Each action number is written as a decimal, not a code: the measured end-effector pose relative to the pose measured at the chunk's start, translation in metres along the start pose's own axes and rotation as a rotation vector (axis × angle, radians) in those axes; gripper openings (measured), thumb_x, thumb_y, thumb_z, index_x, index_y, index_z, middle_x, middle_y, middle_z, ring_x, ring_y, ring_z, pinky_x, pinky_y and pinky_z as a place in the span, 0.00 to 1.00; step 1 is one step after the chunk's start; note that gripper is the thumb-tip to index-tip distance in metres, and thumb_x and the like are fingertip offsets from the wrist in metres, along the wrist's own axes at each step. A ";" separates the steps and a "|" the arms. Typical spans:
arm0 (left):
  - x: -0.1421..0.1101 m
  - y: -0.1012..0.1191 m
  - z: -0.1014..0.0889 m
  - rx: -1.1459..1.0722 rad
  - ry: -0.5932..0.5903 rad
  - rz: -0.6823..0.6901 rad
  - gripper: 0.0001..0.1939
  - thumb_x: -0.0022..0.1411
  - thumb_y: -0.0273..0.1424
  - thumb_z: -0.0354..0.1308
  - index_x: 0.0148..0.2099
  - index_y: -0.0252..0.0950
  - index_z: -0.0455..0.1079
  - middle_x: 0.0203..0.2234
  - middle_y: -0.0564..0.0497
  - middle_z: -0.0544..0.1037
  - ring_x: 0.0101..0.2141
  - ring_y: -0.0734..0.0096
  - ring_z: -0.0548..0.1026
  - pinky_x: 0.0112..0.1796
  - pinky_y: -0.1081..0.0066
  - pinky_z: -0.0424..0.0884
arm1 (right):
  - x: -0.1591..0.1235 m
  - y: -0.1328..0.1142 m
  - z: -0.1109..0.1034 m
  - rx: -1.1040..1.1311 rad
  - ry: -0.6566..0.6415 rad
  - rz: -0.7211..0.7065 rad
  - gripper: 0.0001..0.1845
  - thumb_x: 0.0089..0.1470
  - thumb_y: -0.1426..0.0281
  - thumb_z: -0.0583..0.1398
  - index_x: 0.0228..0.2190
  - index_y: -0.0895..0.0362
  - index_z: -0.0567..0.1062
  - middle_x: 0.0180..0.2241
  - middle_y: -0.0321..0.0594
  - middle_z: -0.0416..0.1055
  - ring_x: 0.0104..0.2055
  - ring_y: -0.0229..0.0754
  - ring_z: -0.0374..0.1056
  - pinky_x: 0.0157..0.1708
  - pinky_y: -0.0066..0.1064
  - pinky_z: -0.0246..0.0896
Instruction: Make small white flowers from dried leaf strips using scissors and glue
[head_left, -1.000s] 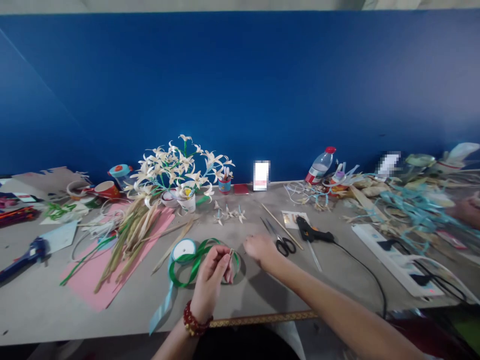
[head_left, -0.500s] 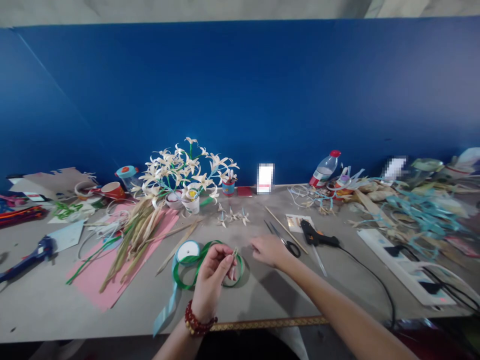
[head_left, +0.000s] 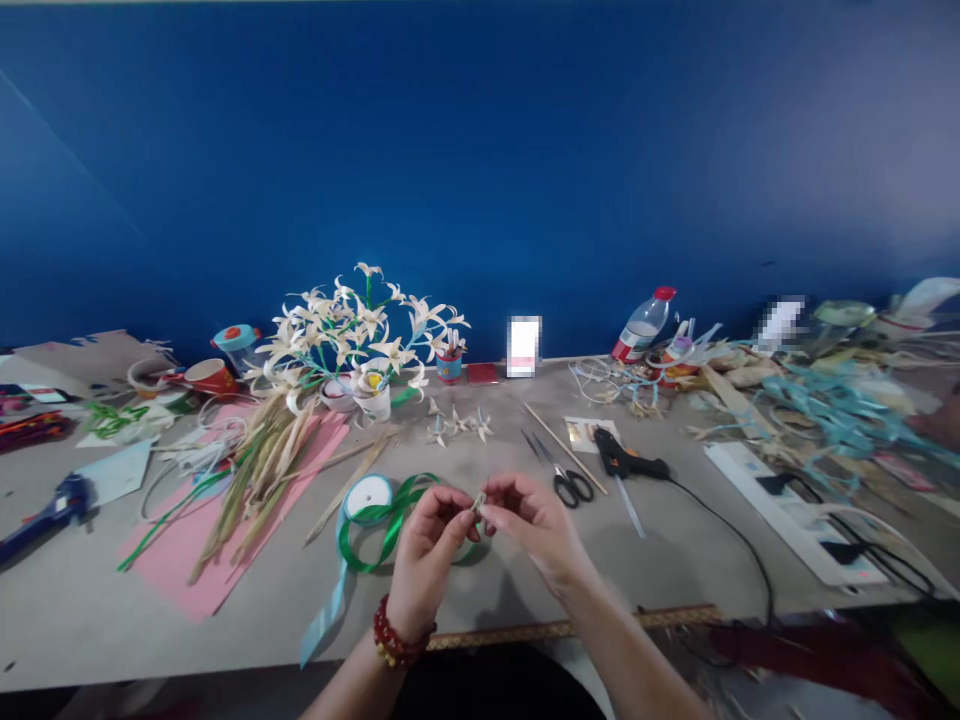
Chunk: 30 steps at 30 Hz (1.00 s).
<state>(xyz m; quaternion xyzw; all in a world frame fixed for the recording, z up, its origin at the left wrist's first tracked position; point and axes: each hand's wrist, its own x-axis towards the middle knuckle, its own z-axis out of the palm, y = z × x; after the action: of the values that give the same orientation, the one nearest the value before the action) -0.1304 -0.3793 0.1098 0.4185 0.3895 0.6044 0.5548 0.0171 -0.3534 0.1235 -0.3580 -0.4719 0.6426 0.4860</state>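
Over the table's front middle, my left hand pinches a small pale piece, partly hidden by the fingertips. My right hand is closed on the same piece from the other side, thumb and fingers meeting my left fingertips. Loops of green ribbon lie under and beside my left hand. A spool of light blue ribbon lies left of it. Beyond my hands, several small white flowers rest on the table. Scissors and a black glue gun lie to the right of my right hand.
White handmade flowers stand in cups at the back. Dried husk strips lie on pink paper at left. A power strip with cables, a tilted bottle and blue ribbon scraps are at right.
My right hand has moved left and toward me from near the scissors, and now meets my left hand at the small pale piece. The view has shifted slightly.
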 end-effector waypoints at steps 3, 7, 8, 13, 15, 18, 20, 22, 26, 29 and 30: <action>0.000 0.003 0.002 0.014 -0.052 0.012 0.06 0.62 0.32 0.61 0.38 0.35 0.70 0.28 0.53 0.74 0.28 0.75 0.72 0.32 0.74 0.68 | -0.001 0.000 0.003 0.075 -0.002 0.043 0.12 0.45 0.66 0.70 0.32 0.56 0.77 0.26 0.34 0.73 0.26 0.36 0.68 0.31 0.30 0.66; -0.002 0.002 0.000 0.060 -0.074 0.001 0.06 0.62 0.32 0.61 0.39 0.35 0.71 0.28 0.52 0.75 0.28 0.75 0.72 0.31 0.74 0.69 | 0.000 0.000 0.002 0.079 0.026 0.050 0.13 0.43 0.64 0.71 0.28 0.57 0.76 0.26 0.33 0.72 0.26 0.35 0.67 0.29 0.28 0.64; -0.003 0.001 -0.001 0.090 -0.065 0.004 0.06 0.63 0.32 0.61 0.39 0.35 0.71 0.28 0.51 0.75 0.27 0.74 0.72 0.31 0.74 0.69 | 0.000 0.000 0.001 0.069 0.037 0.045 0.13 0.42 0.64 0.71 0.28 0.57 0.76 0.25 0.33 0.72 0.26 0.35 0.66 0.29 0.28 0.64; -0.004 -0.001 -0.005 0.354 -0.055 0.111 0.05 0.64 0.32 0.59 0.38 0.35 0.74 0.29 0.49 0.75 0.29 0.70 0.73 0.32 0.71 0.70 | -0.001 0.000 0.001 0.002 0.055 0.033 0.14 0.44 0.62 0.71 0.28 0.57 0.76 0.25 0.34 0.71 0.26 0.35 0.65 0.29 0.28 0.64; -0.005 0.000 -0.005 0.486 -0.058 0.181 0.05 0.64 0.31 0.58 0.37 0.36 0.75 0.30 0.48 0.76 0.31 0.67 0.74 0.34 0.69 0.70 | 0.000 0.000 0.000 -0.017 0.069 0.018 0.14 0.44 0.61 0.71 0.27 0.57 0.75 0.24 0.34 0.70 0.26 0.35 0.65 0.29 0.27 0.63; -0.005 0.004 -0.004 0.600 -0.055 0.248 0.05 0.64 0.30 0.58 0.37 0.36 0.75 0.30 0.47 0.77 0.32 0.65 0.75 0.35 0.68 0.70 | 0.000 0.001 0.000 -0.041 0.081 -0.006 0.15 0.44 0.60 0.70 0.28 0.57 0.75 0.23 0.34 0.70 0.25 0.35 0.64 0.28 0.27 0.61; -0.005 0.006 -0.004 0.622 -0.050 0.265 0.05 0.64 0.29 0.58 0.36 0.36 0.75 0.29 0.48 0.77 0.31 0.66 0.75 0.35 0.69 0.69 | 0.000 0.002 0.000 -0.062 0.085 -0.018 0.15 0.45 0.60 0.70 0.28 0.57 0.75 0.23 0.34 0.70 0.25 0.35 0.64 0.27 0.26 0.61; -0.006 0.008 -0.003 0.633 -0.049 0.271 0.06 0.64 0.29 0.57 0.36 0.36 0.75 0.27 0.49 0.77 0.30 0.67 0.75 0.35 0.69 0.69 | 0.000 0.001 0.001 -0.086 0.089 -0.023 0.14 0.46 0.60 0.70 0.28 0.57 0.75 0.23 0.34 0.71 0.25 0.35 0.65 0.27 0.26 0.61; -0.006 0.005 -0.004 0.566 -0.049 0.228 0.07 0.65 0.30 0.56 0.37 0.35 0.74 0.25 0.50 0.75 0.29 0.69 0.74 0.33 0.71 0.68 | -0.001 0.001 0.001 -0.114 0.119 -0.042 0.14 0.46 0.61 0.69 0.31 0.57 0.78 0.25 0.37 0.75 0.26 0.37 0.68 0.29 0.28 0.65; -0.004 0.000 -0.004 0.332 -0.034 0.115 0.07 0.66 0.32 0.56 0.38 0.34 0.73 0.26 0.51 0.75 0.25 0.73 0.72 0.30 0.73 0.68 | -0.004 0.002 0.001 -0.139 0.131 -0.078 0.12 0.48 0.62 0.69 0.31 0.57 0.79 0.26 0.38 0.77 0.27 0.38 0.70 0.30 0.28 0.66; -0.003 -0.001 -0.003 0.230 -0.031 0.070 0.07 0.65 0.33 0.57 0.38 0.34 0.73 0.26 0.52 0.75 0.25 0.74 0.72 0.29 0.73 0.68 | -0.005 0.002 0.002 -0.145 0.127 -0.092 0.11 0.48 0.62 0.68 0.31 0.56 0.79 0.26 0.38 0.77 0.27 0.38 0.71 0.30 0.28 0.67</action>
<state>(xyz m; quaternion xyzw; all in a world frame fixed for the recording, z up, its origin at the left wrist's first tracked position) -0.1328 -0.3825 0.1071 0.5018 0.4328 0.5682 0.4878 0.0164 -0.3587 0.1223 -0.4104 -0.5014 0.5597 0.5166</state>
